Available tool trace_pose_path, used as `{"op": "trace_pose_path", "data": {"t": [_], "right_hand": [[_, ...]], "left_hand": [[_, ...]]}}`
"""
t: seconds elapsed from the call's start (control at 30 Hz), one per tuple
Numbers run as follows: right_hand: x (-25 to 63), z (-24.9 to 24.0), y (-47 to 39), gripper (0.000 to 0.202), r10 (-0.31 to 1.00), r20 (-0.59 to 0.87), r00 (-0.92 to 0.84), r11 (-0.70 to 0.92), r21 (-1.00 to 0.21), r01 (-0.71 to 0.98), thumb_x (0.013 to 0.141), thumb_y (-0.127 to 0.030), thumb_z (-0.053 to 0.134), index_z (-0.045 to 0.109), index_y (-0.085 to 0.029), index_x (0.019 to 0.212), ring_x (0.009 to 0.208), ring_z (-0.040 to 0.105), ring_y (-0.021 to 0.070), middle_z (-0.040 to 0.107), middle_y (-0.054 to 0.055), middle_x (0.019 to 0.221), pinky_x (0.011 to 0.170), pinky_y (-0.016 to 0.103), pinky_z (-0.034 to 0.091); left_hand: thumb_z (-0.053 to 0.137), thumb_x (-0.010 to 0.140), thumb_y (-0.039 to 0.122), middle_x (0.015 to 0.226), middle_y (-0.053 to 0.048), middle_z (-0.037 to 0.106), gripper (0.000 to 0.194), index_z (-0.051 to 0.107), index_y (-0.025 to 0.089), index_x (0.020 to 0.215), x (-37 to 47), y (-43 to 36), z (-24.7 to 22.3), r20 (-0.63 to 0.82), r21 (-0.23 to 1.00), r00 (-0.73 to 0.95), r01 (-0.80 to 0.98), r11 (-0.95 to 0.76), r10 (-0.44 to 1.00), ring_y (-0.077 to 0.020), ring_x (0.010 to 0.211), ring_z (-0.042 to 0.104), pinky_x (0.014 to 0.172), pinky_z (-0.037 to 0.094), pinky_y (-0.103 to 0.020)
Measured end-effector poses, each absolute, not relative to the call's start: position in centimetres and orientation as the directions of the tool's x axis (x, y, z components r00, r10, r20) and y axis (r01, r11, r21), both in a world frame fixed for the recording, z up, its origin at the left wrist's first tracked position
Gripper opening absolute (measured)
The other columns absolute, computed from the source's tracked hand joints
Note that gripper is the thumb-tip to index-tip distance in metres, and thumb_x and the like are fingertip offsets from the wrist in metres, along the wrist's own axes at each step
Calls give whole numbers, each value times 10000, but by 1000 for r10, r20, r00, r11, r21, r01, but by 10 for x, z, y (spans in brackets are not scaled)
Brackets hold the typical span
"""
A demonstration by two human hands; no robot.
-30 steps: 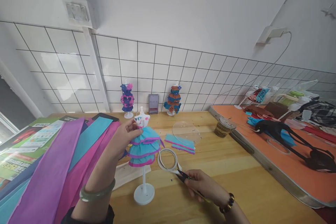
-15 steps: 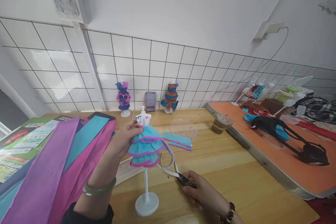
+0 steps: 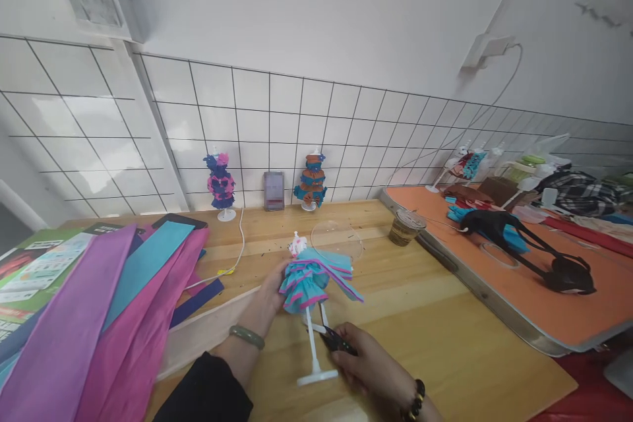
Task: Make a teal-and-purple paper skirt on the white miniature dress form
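Observation:
A miniature dress form on a white stand leans in front of me, its round base tipped up edge-on. It wears a tiered turquoise skirt trimmed in magenta. My left hand grips the dressed form from the left, its fingertips hidden behind the ruffles. Folded turquoise strips with magenta edges lie behind the skirt and partly overlap it in view. In my right hand is a pair of black-handled scissors, blades by the stand's pole. A white strip shows beside the blades.
Purple, turquoise and pink fabric lengths cover the left side. Two dressed miniature forms, one blue and pink, one brown and teal, stand against the tiles around a phone. A cup stands near the orange table.
The dress form has shifted right and tilted, its base lifting edge-on. My left hand has moved from the bodice down to the skirt's left side. The scissors remain in my right hand.

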State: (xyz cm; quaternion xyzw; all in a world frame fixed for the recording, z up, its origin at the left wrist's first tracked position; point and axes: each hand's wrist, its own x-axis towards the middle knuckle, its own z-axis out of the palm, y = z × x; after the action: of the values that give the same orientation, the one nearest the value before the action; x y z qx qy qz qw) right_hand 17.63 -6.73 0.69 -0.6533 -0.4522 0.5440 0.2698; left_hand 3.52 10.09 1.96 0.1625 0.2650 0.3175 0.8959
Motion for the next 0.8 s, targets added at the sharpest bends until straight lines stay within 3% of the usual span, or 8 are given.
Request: {"op": "trace_pose_path", "data": {"t": [0.23,0.37,0.47,0.63,0.73,0.8], "right_hand": [[166,-1,-97,215,897,-440,47,-442,-884,154,765,-294,546,505,-171,935,386,386,45,481,-66,559,365,154,260],[172,5,-115,203,912,-409,22,-408,-902,141,707,-254,612,536,-162,870,492,420,64,536,-20,685,450,182,314],[183,14,-121,242,931,-361,59,-366,-918,155,720,-357,619,555,-166,855,554,445,99,545,2,709,498,210,341],[191,42,-117,434,899,-273,344,-338,-929,147,741,-611,530,508,-179,709,466,331,89,370,-52,538,427,216,230],[180,69,-110,425,895,-210,393,-244,-969,39,773,-594,524,490,-175,713,470,299,70,360,-57,555,459,215,232],[168,86,-106,392,901,-204,382,-195,-979,-63,796,-563,527,514,-173,769,474,299,68,383,-52,555,480,222,245]], "left_hand": [[605,689,113,673,-21,685,179,584,145,863,37,112,7,-313,577,576,-516,633,755,-198,634,680,630,544,-310],[608,701,145,604,-11,658,109,586,128,806,32,114,12,-305,612,574,-493,618,760,-167,567,659,597,539,-275],[619,704,162,540,7,622,97,593,121,788,24,114,24,-275,654,592,-462,599,758,-134,478,612,558,527,-260],[713,633,111,730,-29,682,493,558,143,1100,8,108,64,-176,775,581,-416,475,795,-147,599,640,571,509,-249],[747,607,97,789,-30,684,650,494,155,1203,1,96,90,-130,848,533,-378,373,836,-136,655,636,559,477,-209],[731,646,167,797,-20,669,667,454,160,1253,-3,87,103,-71,957,459,-220,191,885,-121,646,614,520,447,-196]]}}
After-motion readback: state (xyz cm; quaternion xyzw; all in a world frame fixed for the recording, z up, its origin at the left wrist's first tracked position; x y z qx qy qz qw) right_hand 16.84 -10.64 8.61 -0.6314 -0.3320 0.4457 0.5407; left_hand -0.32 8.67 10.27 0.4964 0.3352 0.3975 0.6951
